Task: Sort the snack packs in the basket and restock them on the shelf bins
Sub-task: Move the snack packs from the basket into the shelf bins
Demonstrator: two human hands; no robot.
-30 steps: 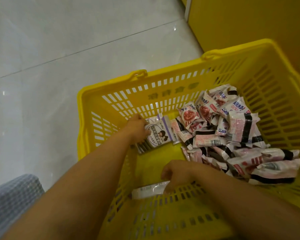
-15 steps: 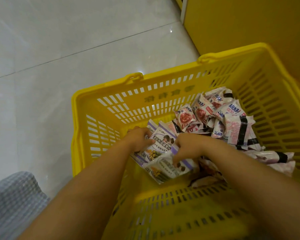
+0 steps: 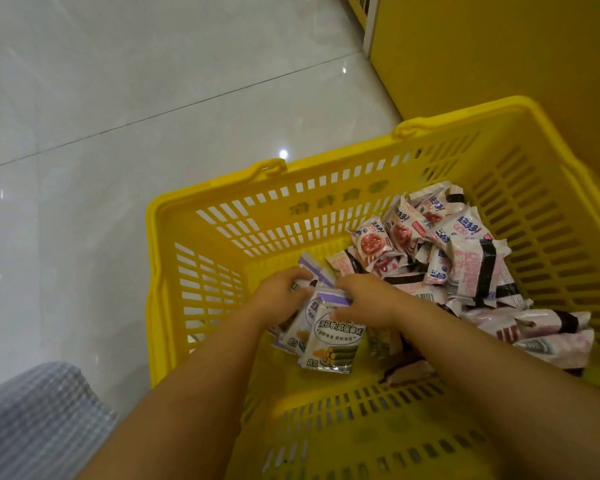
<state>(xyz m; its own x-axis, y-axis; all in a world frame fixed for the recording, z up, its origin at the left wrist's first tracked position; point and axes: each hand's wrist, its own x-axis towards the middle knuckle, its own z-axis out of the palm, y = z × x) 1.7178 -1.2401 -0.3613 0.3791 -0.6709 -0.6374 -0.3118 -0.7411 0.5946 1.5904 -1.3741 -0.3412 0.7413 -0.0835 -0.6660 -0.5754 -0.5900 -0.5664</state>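
Purple-trimmed packs (image 3: 333,337) are the ones you are collecting. A small fan of them stands on edge toward 8 o'clock on the floor of the yellow basket (image 3: 326,164). Your left hand (image 3: 278,289) is curled round the stack from its 9 o'clock side. Your right hand (image 3: 364,299) pinches the purple top seal of the front pack. So both grips are closed on these packs, not spread apart.

I judge the step to be squaring the bundle before you lift it. Press the front pack flat against the others so that the top seals line up. Then let your left thumb clamp across all the seals, because slick film slides and a loose fan may shed its lowest pack. Keep the printed faces turned one way, which should make binning quicker.

The pink-and-white packs (image 3: 471,268) lie heaped from 1 to 4 o'clock in the basket, just beside your right wrist. Lift straight up rather than sweeping toward 3 o'clock, or you may drag strays along. The yellow shelf unit (image 3: 499,46) stands at 1 o'clock.
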